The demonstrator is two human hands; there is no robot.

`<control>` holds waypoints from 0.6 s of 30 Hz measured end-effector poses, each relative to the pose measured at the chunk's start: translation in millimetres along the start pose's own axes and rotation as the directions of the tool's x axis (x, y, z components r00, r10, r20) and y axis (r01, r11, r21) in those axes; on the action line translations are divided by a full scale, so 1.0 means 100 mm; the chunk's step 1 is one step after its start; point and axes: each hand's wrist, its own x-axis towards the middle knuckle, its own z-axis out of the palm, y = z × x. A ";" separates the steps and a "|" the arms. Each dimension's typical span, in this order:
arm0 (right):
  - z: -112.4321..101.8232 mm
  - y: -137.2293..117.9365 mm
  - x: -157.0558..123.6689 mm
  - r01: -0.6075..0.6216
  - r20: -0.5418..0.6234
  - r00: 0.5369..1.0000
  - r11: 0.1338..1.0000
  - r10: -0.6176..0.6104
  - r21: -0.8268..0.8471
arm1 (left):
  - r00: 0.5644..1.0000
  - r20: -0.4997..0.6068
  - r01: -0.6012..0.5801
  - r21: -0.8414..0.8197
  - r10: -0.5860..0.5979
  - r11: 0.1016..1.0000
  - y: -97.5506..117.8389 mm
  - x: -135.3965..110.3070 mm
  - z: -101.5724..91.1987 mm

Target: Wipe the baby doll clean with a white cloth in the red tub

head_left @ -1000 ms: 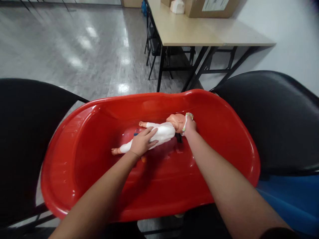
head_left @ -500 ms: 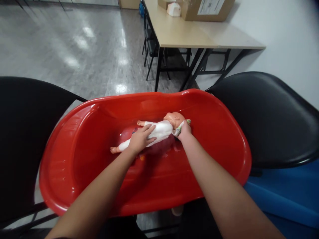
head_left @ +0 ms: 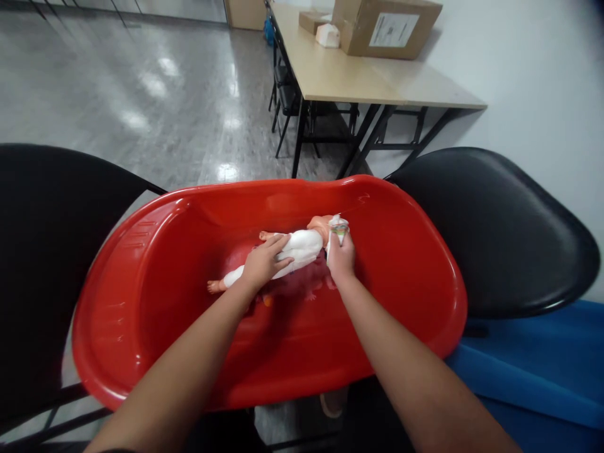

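Note:
A baby doll (head_left: 304,244) with a white body and bare feet lies on its side in a red baby bathtub (head_left: 184,352), its head to the right. My left hand (head_left: 265,259) rests on the doll's lower body, fingers spread. In my right hand (head_left: 341,253) is a bunched, white patterned cloth (head_left: 338,226), pressed against the back of the doll's head. The cloth and hand hide much of the head. Below the doll, the tub floor looks wet, with a small orange patch (head_left: 268,301) near my left wrist.
Black chairs stand at the left (head_left: 42,251) and right (head_left: 495,233) of the tub. Beyond it is a wooden-topped table (head_left: 349,78) carrying a cardboard box (head_left: 387,28). A blue object (head_left: 533,371) lies at lower right.
My right hand has turned upward and shifted slightly left, bringing the cloth over the back of the doll's head. My left hand stays on the doll.

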 end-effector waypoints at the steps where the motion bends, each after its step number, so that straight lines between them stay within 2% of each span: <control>1: 0.03 0.02 0.03 0.112 0.075 0.991 0.993 -0.109 -0.035 | 1.000 0.001 -0.003 -0.005 0.003 1.000 0.00 0.00 0.00; 2: 0.06 0.04 0.06 0.172 0.145 0.976 0.984 -0.164 -0.045 | 1.000 0.003 -0.007 -0.008 0.007 1.000 0.00 0.00 0.00; 3: 0.09 0.05 0.10 0.181 0.203 0.964 0.983 -0.170 -0.035 | 1.000 0.004 -0.008 -0.008 0.008 1.000 0.00 0.00 0.00; 6: 0.17 0.11 0.18 0.055 0.326 0.944 0.998 -0.058 0.018 | 1.000 0.005 0.005 0.002 -0.005 1.000 -0.02 0.00 0.00; 9: 0.18 0.16 0.16 0.011 0.353 0.935 0.999 -0.021 0.030 | 1.000 0.002 0.025 0.026 -0.025 0.999 -0.03 0.00 0.01; 12: 0.16 0.20 0.03 0.018 0.307 0.951 1.000 -0.020 0.011 | 0.999 -0.010 0.045 0.049 -0.045 0.998 -0.03 0.00 0.02; 18: 0.17 0.19 -0.26 0.027 0.072 0.997 0.996 -0.021 -0.083 | 0.999 -0.043 -0.004 0.041 0.006 0.999 -0.05 -0.02 0.07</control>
